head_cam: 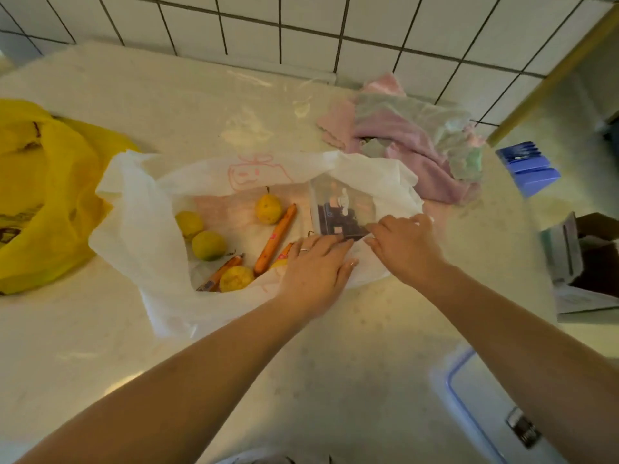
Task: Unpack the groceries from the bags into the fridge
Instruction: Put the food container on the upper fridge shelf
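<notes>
Pale speckled desk (335, 346) under a white tiled wall (301, 18), yellow bag (43, 195) at left, open white bag (140, 229) mid-desk holding pears (268, 209) and sausages (276, 239), pink cloth (402, 139) behind, both hands, left (315, 269) and right (405, 246), pinching a clear packet (341, 209) inside the white bag

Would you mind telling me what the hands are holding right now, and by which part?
Both the left hand and the right hand grip the clear plastic box at its near edge, inside the white bag.
</notes>
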Demonstrator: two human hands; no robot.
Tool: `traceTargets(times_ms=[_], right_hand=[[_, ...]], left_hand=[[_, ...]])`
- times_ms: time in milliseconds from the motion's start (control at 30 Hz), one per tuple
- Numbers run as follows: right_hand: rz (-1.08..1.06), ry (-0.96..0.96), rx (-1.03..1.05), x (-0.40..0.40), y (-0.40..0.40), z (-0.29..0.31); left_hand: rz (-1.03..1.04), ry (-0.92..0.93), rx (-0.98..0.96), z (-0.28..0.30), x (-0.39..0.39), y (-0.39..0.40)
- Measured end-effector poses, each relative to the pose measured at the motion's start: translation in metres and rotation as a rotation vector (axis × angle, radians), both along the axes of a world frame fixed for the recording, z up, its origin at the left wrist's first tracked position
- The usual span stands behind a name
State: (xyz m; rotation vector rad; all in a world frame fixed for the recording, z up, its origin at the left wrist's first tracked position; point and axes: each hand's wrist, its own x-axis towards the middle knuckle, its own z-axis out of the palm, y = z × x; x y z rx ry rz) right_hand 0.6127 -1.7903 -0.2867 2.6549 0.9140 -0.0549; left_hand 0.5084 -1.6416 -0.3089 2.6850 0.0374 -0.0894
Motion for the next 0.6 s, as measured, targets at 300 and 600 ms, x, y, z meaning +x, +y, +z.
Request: traceTargets(times_ms=[300,600], right_hand=[[-0.14,0.096,-0.111,0.009,-0.008,-0.009],[-0.08,0.193,0.19,0.011,-0.007,-0.02]], left_hand=[[0.096,0.141,0.04,-0.011,0.025,0.004],[0.163,0.181,0.059,-0.019,0.034,0.004]])
